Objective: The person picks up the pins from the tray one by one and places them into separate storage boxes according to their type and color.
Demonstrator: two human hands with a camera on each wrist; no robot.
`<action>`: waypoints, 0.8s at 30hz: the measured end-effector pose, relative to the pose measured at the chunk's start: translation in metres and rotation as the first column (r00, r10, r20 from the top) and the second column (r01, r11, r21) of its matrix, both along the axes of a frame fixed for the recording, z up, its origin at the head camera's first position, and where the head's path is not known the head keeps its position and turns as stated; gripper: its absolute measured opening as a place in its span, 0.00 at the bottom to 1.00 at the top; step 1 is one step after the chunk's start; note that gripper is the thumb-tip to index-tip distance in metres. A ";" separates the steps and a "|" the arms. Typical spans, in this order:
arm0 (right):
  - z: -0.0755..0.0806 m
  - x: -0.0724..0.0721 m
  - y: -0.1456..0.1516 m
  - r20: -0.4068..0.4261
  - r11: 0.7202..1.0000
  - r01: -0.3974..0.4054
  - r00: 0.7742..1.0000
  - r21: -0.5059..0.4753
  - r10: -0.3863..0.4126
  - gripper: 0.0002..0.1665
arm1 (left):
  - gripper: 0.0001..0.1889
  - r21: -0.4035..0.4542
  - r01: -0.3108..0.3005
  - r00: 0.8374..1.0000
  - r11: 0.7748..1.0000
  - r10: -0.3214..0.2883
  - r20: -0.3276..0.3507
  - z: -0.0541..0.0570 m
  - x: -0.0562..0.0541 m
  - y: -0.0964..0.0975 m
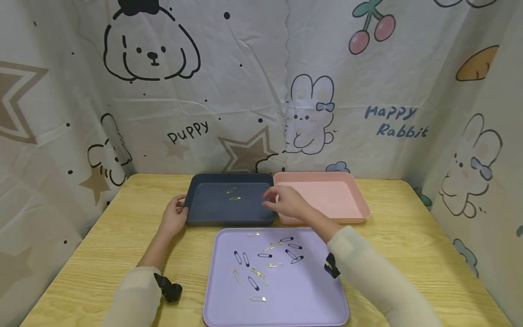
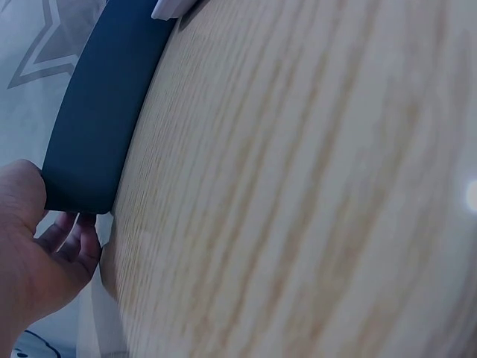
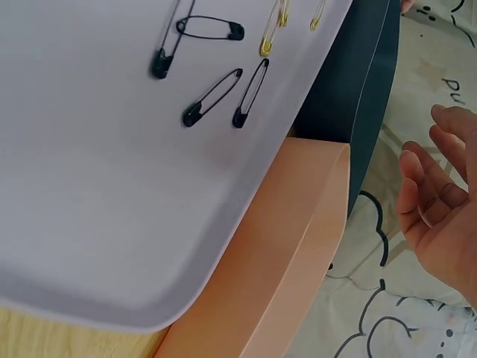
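At the dark blue tray's [image 1: 229, 222] left end, my left hand [image 1: 175, 217] grips the corner. In the left wrist view the thumb side of that hand [image 2: 37, 253] lies against the tray wall [image 2: 97, 127], fingers bent at its end. Two gold safety pins [image 1: 234, 198] lie inside this tray. My right hand [image 1: 288, 202] hovers where the dark blue and pink [image 1: 327, 195] trays meet, fingers loosely bent and holding nothing. Nearer me, a lavender tray [image 1: 323, 299] carries several gold and black safety pins [image 1: 253, 284], scattered singly and overlapping; black pins [image 3: 212, 97] show closely in the right wrist view.
All three trays sit on a wood-grain table [image 1: 102, 254]. A printed cloth [image 1: 245, 91] with puppy and rabbit drawings hangs behind and at both sides. The pink tray stands against the dark blue one, with the lavender tray close in front.
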State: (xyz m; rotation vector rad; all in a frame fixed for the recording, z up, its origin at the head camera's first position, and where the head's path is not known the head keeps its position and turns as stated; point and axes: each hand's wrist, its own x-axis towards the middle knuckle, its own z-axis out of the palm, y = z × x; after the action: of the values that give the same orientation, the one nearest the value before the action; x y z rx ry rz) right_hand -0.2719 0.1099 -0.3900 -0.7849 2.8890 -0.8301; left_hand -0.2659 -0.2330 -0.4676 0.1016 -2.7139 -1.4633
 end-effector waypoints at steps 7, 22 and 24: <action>0.002 0.021 0.004 0.020 0.999 -0.020 1.000 -0.039 0.021 0.13 | 0.23 0.003 0.001 1.000 1.000 -0.001 -0.005 0.001 0.001 0.001; -0.022 0.064 0.024 0.125 0.993 -0.110 0.986 -0.040 0.114 0.07 | 0.23 0.007 0.008 1.000 1.000 -0.008 -0.014 -0.001 0.001 0.000; -0.027 0.069 0.026 0.127 0.992 -0.125 0.984 -0.037 0.128 0.06 | 0.24 0.003 0.010 1.000 1.000 -0.010 -0.020 -0.002 0.001 0.000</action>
State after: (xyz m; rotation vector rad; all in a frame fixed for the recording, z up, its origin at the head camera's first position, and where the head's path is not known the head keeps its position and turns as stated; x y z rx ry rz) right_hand -0.2027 0.1364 -0.4167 -0.8727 2.6895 -0.8752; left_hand -0.2650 -0.2334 -0.4691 0.0734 -2.7008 -1.4633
